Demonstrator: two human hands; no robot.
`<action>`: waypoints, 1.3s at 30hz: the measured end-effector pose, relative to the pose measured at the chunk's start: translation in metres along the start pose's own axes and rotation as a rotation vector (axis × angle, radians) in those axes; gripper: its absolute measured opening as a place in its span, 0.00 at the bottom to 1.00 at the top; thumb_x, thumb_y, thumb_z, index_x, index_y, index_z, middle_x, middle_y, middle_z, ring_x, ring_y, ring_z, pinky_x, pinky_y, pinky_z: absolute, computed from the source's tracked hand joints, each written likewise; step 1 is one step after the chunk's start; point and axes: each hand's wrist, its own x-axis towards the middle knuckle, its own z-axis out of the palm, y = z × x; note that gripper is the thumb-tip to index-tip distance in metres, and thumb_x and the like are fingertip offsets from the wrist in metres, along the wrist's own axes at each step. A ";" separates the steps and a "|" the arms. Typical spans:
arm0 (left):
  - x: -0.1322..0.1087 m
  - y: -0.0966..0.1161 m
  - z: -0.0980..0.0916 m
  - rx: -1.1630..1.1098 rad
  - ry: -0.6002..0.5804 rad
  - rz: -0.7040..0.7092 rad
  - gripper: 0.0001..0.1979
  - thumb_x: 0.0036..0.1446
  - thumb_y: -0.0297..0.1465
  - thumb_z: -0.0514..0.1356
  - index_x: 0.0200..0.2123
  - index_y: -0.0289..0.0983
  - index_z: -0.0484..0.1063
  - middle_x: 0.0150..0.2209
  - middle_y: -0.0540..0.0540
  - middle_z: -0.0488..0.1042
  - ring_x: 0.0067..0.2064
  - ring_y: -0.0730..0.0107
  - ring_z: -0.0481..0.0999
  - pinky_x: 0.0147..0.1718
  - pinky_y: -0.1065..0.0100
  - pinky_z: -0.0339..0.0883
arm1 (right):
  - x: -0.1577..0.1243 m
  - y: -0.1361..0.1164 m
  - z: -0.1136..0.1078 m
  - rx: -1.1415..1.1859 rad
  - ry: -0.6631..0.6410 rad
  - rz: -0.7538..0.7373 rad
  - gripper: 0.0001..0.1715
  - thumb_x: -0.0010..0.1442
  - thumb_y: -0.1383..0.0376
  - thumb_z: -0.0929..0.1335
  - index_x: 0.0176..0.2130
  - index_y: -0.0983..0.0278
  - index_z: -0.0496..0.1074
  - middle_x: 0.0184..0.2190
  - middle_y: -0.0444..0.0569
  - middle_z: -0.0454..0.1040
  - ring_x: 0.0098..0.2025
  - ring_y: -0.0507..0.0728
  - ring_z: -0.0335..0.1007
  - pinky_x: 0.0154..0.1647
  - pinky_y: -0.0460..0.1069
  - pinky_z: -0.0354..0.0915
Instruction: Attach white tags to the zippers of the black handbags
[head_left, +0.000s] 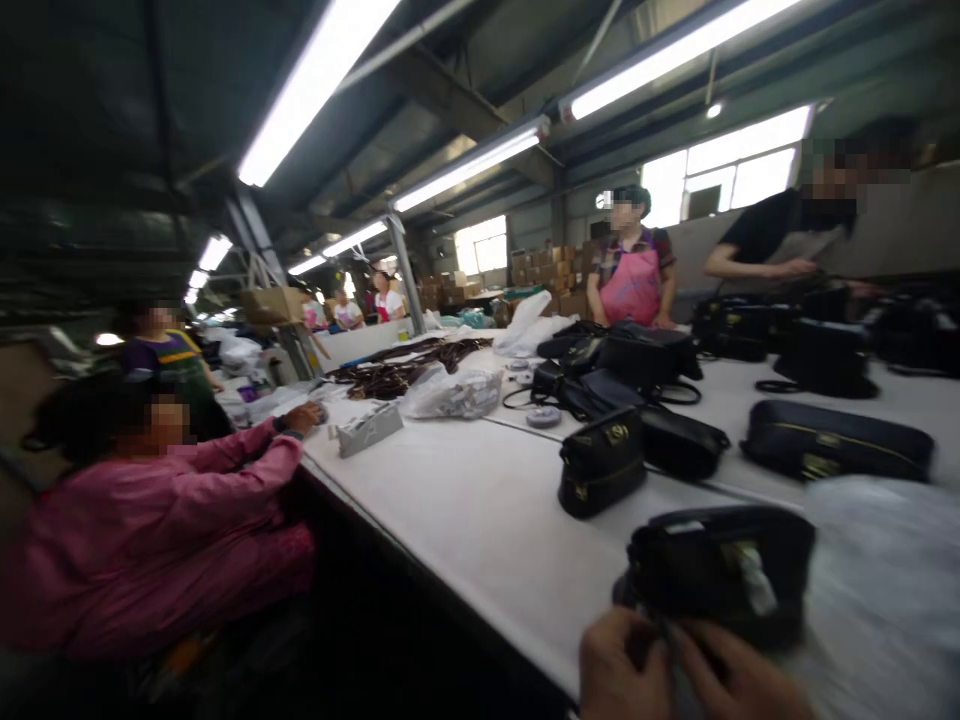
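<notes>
At the bottom right, my left hand (624, 668) and my right hand (739, 675) are close together with fingers pinched. What lies between their fingertips is blurred and partly hidden. Directly beyond them a black handbag (720, 560) stands on the white table (480, 520), with gold-coloured hardware and a small wrapped piece hanging on its front. My fingers are at its near lower left; I cannot tell whether they touch it. Another small black bag (602, 465) with gold-coloured fittings stands just past it.
More black bags (836, 440) lie across the right side. Clear plastic sheeting (885, 560) covers the near right. Along the table are a plastic bag (454, 390), a grey box (367, 430) and brown straps (420, 360). A co-worker in pink (172, 540) sits at the left edge; others stand opposite.
</notes>
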 end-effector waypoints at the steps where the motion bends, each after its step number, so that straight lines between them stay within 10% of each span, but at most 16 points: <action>1: -0.004 0.004 0.003 0.003 0.024 0.054 0.08 0.55 0.33 0.62 0.35 0.38 0.79 0.35 0.42 0.80 0.39 0.60 0.77 0.42 0.63 0.70 | -0.003 -0.003 -0.005 -0.016 -0.060 0.014 0.15 0.54 0.53 0.67 0.33 0.55 0.81 0.33 0.50 0.82 0.35 0.65 0.79 0.36 0.55 0.73; 29: 0.001 0.003 0.000 0.357 0.099 0.733 0.08 0.62 0.26 0.57 0.39 0.37 0.76 0.33 0.43 0.75 0.34 0.69 0.76 0.37 0.69 0.72 | 0.001 -0.037 -0.012 0.140 -0.084 0.301 0.16 0.58 0.56 0.67 0.30 0.64 0.79 0.21 0.46 0.76 0.23 0.55 0.73 0.27 0.47 0.66; 39: -0.004 0.007 -0.008 0.538 -0.041 0.759 0.14 0.65 0.28 0.52 0.39 0.39 0.79 0.33 0.39 0.77 0.35 0.65 0.76 0.37 0.68 0.71 | 0.005 -0.039 -0.015 0.194 -0.164 0.373 0.19 0.56 0.51 0.69 0.30 0.65 0.79 0.21 0.49 0.78 0.21 0.55 0.72 0.19 0.46 0.63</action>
